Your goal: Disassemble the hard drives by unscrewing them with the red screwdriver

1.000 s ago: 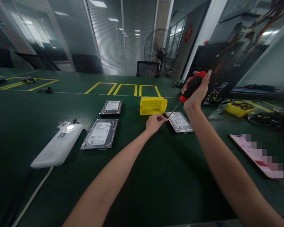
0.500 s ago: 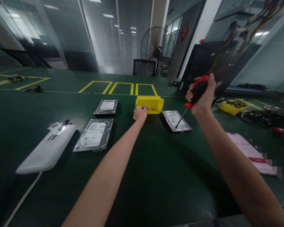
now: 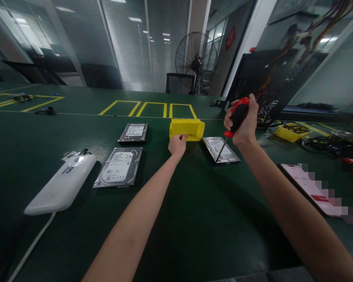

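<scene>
My right hand [image 3: 244,121] is wrapped round the red and black handle of a screwdriver [image 3: 238,113]. The shaft slants down, its tip at the near left edge of a hard drive [image 3: 220,147] lying label up; contact I cannot confirm. My left hand [image 3: 177,145] is closed in a pinch in front of a yellow plastic bin [image 3: 191,127], whose open side faces me. Whatever the pinch holds, if anything, is too small to make out. To the left lie a big silver hard drive [image 3: 117,168] and a smaller hard drive [image 3: 134,132] behind it.
A white device marked 18 [image 3: 64,182] with a cable lies at the left. On the right are a phone with a lit screen [image 3: 308,188], another yellow bin [image 3: 291,133], tangled cables [image 3: 320,145] and a black computer case [image 3: 253,78]. Yellow tape outlines [image 3: 153,103] mark the green table.
My right hand and the screwdriver have moved left and slightly down, the tip shifting to the drive's edge. My left hand has come slightly right and nearer, in front of the bin.
</scene>
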Available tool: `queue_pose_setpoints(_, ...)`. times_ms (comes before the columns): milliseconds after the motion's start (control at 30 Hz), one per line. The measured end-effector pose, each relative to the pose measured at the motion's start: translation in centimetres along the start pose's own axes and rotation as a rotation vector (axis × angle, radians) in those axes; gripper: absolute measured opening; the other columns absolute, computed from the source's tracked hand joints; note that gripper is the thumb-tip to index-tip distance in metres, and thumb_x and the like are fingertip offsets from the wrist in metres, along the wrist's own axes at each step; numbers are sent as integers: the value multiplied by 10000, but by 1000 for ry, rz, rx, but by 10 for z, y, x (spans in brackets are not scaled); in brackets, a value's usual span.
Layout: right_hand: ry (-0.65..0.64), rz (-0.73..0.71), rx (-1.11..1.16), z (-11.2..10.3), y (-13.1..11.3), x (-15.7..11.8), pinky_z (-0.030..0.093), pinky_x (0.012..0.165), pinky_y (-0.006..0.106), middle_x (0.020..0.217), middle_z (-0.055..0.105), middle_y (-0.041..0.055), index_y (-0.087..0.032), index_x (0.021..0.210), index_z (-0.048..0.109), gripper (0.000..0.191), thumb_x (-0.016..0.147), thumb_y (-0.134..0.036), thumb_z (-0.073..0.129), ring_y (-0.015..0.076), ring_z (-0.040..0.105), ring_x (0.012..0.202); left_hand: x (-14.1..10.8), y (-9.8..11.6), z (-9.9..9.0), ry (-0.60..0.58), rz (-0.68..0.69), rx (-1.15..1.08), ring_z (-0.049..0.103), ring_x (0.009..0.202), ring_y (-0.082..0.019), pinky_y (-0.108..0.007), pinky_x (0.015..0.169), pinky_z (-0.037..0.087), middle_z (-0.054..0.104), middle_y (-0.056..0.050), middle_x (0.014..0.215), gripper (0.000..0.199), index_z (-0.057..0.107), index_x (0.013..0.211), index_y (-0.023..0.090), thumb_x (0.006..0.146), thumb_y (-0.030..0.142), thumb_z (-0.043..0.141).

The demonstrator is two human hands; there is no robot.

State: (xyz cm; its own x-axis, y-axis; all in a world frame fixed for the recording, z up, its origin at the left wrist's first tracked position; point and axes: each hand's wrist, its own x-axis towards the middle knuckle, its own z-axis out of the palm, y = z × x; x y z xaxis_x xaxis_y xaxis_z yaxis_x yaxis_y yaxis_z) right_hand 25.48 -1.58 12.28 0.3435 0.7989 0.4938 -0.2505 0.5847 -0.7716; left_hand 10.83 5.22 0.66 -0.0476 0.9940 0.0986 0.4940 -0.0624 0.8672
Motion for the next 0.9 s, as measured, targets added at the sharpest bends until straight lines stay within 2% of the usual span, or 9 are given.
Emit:
queue_pose_setpoints(133, -5, -4, 5, 1, -3, 0, 182, 306, 212, 494, 467, -36, -179, 716, 528, 433, 873, -534, 337, 57, 329, 309, -7, 0, 0, -37, 88, 71, 624, 936, -202, -302, 760, 484, 688, -10, 981, 317, 705, 827, 251, 918, 419, 452)
queue_pose_setpoints(267, -2, -15, -5, 1, -3, 0, 181, 298, 213, 493, 467, -34, -183, 709, 527, 428, 869, -531, 335, 61, 328, 303, -7, -1, 0, -85, 132, 170, 628, 907, -185, -293, 748, 485, 686, -3, 959, 383, 700, 821, 246, 941, 422, 381)
queue_pose_setpoints(533, -1, -30, -28, 3, -1, -1, 191, 295, 217, 483, 464, -39, -187, 702, 527, 425, 853, -547, 357, 63, 331, 303, -12, 0, -2, -236, 201, 234, 640, 783, -164, -284, 746, 492, 691, 12, 833, 354, 698, 733, 232, 914, 406, 449)
queue_pose_setpoints(733, 6, -20, -29, 3, -6, -2, 187, 300, 216, 488, 463, -39, -195, 691, 520, 423, 855, -546, 349, 61, 330, 309, -13, -2, -3, -248, 234, 251, 638, 764, -157, -285, 750, 496, 690, 9, 864, 341, 688, 773, 225, 926, 394, 435)
queue_pose_setpoints(900, 22, -15, -46, 3, -4, -3, 192, 309, 215, 483, 466, -38, -194, 680, 520, 429, 799, -595, 426, 59, 334, 308, -13, -5, -1, -255, 260, 255, 638, 751, -156, -284, 748, 496, 687, 8, 851, 333, 684, 768, 226, 925, 390, 440)
